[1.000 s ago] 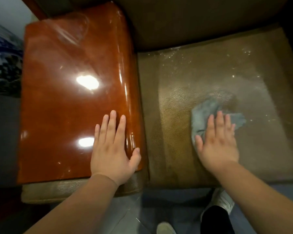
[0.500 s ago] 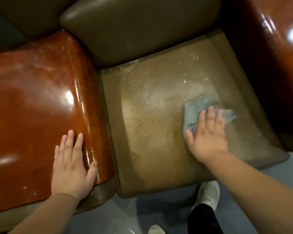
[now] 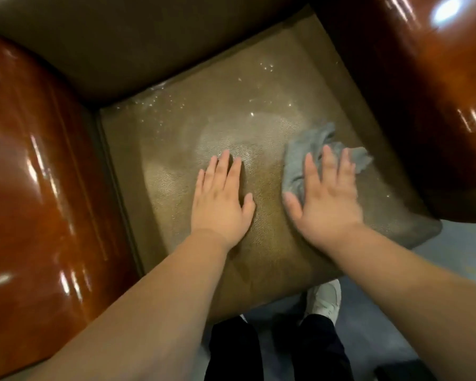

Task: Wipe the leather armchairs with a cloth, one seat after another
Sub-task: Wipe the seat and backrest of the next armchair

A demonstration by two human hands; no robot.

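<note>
The right hand (image 3: 326, 199) lies flat and spread on the cloth (image 3: 311, 152), palm down, fingers (image 3: 329, 163) straight rather than curled; it presses the cloth to the seat (image 3: 259, 116) and does not clasp it. The hand's outline is smeared with motion blur, so whether the thumb tip sits on fabric or on leather cannot be told.

The cloth is grey and crumpled. Its long axis runs from the thumb side of the hand up and toward the right armrest (image 3: 423, 86), with one bunched corner pointing toward the backrest (image 3: 138, 42) and another poking out past the little finger. Much of its middle is hidden under the hand. It sits on the seat's right half, near that armrest but apart from it.

The left hand (image 3: 220, 199) rests open and flat on bare leather at the seat's middle, just left of the cloth and not touching it, holding nothing.

Around the hands the seat shows a paler, hazy patch, and small bright specks scatter toward the backrest seam; what they are is unclear. The glossy brown left armrest (image 3: 39, 174) flanks the seat and is cut off by the frame edge, as is the right one. Below the seat's front edge, dark trouser legs (image 3: 322, 350) and one pale shoe (image 3: 324, 301) show on the floor.
</note>
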